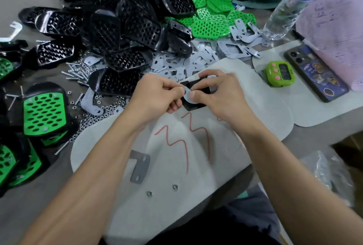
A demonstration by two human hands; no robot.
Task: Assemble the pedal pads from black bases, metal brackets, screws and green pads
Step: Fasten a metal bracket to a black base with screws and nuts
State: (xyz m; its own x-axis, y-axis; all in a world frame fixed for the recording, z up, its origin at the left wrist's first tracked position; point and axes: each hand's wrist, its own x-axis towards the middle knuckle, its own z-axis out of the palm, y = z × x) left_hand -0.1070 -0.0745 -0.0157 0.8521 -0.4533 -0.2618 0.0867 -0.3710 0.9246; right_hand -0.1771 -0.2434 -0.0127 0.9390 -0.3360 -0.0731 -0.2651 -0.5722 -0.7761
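White mat [167,195] carries the job, centre, btwn both hands. Black base [193,107] lies under the fingers, long axis near-to-far. R hand [218,91] curls over its far end, thumb pressing the metal bracket [187,98] onto it. L hand [157,93] pinches the bracket's left edge; prob. a screw is in that pinch, too small to be sure. So the fastener goes in from the left, L hand nearer. Spare bracket [139,166] and two nuts [175,186] sit by the L forearm. Writing: red zigzag scrawl [184,142], no word; pink sheet [334,19] and phone case [318,76] illegible.
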